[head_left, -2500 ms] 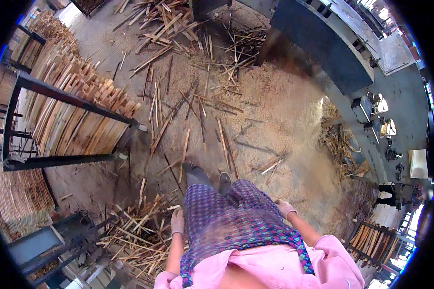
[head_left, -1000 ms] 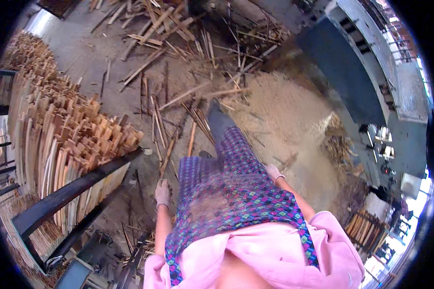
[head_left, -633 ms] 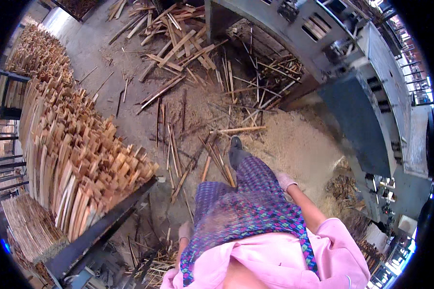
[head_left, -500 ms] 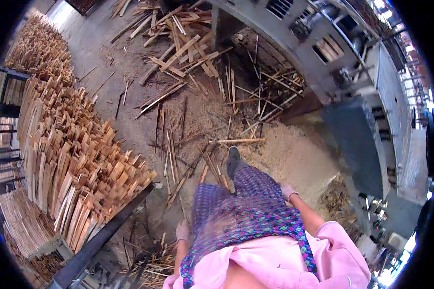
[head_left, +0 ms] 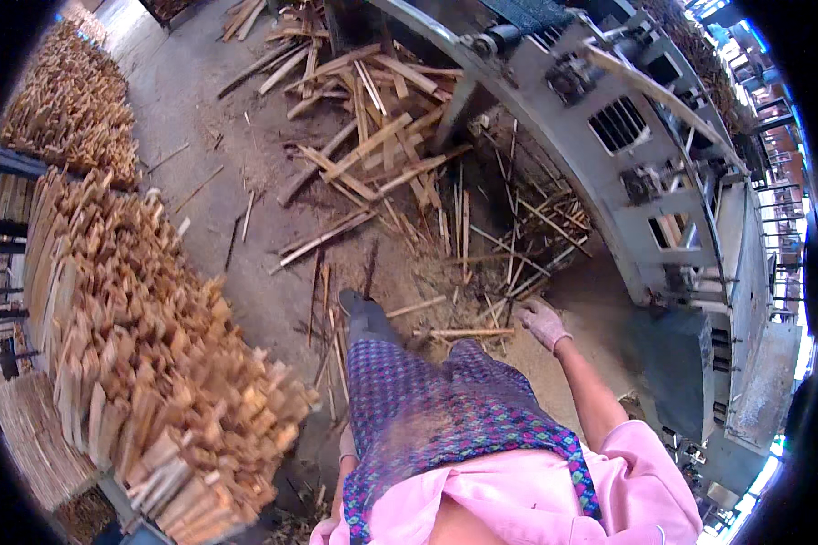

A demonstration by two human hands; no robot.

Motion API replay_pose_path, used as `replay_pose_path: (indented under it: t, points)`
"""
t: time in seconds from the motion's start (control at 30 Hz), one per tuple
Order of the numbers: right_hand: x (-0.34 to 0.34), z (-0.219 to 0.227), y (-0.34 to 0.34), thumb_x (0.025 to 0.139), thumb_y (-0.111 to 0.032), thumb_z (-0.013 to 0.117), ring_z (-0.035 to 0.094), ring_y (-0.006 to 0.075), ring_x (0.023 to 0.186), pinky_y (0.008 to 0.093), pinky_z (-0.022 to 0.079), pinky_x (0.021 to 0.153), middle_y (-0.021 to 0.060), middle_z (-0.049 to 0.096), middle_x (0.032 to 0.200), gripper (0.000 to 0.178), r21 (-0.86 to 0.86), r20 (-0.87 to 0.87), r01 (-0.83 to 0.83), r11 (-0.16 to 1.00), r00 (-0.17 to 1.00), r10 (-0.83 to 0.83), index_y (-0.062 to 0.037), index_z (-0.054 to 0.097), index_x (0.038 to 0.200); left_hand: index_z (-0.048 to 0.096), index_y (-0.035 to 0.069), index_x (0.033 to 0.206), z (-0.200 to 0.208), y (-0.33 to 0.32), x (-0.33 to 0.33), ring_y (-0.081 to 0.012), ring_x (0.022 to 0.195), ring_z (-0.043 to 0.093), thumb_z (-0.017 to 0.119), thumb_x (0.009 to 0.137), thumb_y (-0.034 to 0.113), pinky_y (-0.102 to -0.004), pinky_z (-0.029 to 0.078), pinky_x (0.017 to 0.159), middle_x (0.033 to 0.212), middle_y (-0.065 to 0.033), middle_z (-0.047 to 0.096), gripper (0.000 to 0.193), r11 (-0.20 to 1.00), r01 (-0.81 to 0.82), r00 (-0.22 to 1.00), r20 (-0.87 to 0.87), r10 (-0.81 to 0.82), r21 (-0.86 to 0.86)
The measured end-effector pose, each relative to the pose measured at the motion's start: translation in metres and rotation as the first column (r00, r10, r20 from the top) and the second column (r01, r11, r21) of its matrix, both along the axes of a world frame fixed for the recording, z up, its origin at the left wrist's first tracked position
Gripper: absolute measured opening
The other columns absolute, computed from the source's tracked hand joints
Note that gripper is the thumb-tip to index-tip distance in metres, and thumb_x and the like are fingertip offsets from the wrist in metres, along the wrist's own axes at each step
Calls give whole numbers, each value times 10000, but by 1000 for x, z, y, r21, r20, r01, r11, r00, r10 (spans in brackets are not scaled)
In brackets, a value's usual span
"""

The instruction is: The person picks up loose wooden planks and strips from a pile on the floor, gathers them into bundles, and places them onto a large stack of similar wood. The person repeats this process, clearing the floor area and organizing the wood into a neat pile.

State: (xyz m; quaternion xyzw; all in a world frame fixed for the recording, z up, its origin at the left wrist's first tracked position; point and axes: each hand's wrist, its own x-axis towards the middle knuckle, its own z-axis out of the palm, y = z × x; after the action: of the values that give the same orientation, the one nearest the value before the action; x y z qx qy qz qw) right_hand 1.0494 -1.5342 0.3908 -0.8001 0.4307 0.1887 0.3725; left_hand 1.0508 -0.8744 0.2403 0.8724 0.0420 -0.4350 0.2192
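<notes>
Hanging half-curled, right fingers (head_left: 530,312) above scattered sticks (head_left: 468,332).

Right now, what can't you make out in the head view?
In the head view:
Left hand: partly hidden by the patterned clothing; its grip can't be told.
Right foot: hidden behind the right knee.
Stacked wood: nearer pieces smeared by blur.
Grey machine: cut off by the upper edge.

No text, label, brand, number or sign can be read on any surface in view.
</notes>
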Motion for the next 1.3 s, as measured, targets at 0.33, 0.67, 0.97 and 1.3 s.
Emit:
replay_pose_path:
  t: [0.33, 0.67, 0.97, 1.3]
  points:
    - [184, 44, 36, 924, -522, 635, 628, 396, 1266, 428, 477, 1075, 252, 666, 1346, 700, 107, -203, -13, 994, 979, 34, -17, 605, 1407, 625, 119, 1253, 91, -76, 396, -182, 687, 602, 589, 1023, 382, -360, 487, 607, 863, -9, 599, 351, 470, -797, 555, -154, 818, -380]
    - [475, -40, -73, 944, -486, 640, 654, 384, 1222, 421, 494, 1050, 255, 693, 1285, 628, 143, -34, -112, 983, 992, 118, -10, 634, 1352, 501, 55, 1504, 87, -98, 448, -250, 1192, 623, 575, 1053, 361, -391, 495, 969, 1353, -117, 656, 550, 966, -242, 970, 10, 244, -88]
    - [729, -177, -158, 891, -553, 662, 640, 423, 1231, 449, 490, 1059, 280, 677, 1298, 750, 162, -171, -164, 973, 966, 191, 15, 600, 1377, 559, -68, 1431, 154, -247, 515, -329, 1349, 565, 601, 1027, 320, -388, 413, 1143, 1467, -226, 588, 562, 828, -510, 839, -77, 538, 232]
    - [838, -396, -213, 765, -679, 749, 716, 335, 1050, 413, 540, 910, 257, 731, 1139, 886, 126, -138, 59, 990, 990, -42, 56, 685, 1256, 458, -27, 1537, 80, -261, 646, -309, 1358, 553, 568, 1024, 221, -382, 404, 1159, 1507, -214, 554, 581, 858, -459, 821, -258, 509, 230]
